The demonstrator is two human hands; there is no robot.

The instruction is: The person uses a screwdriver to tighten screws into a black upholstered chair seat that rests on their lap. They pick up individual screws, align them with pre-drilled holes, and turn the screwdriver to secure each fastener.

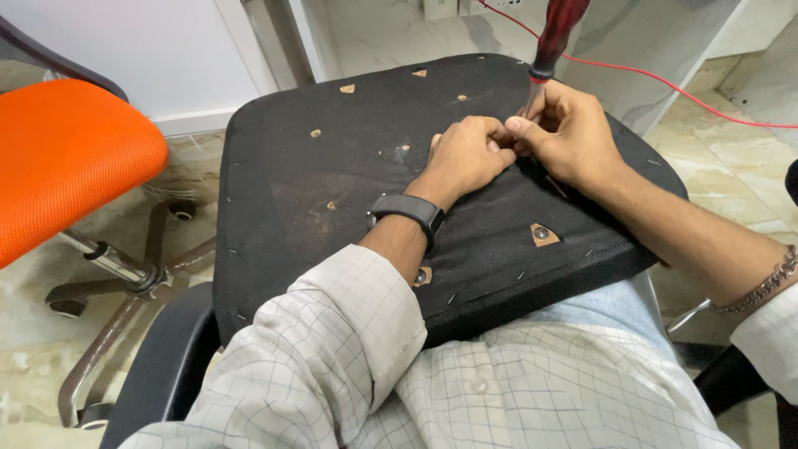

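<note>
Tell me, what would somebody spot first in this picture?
Probably the big black seat pad lying bottom-up across the person's lap, mid-picture. On it the left hand and right hand meet around a red-handled screwdriver. A bright orange chair glows at the left.

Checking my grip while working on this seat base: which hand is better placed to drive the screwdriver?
The right hand: its fingers already hold the screwdriver shaft upright on the seat base. The left hand lies fisted beside the tip, steadying.
</note>
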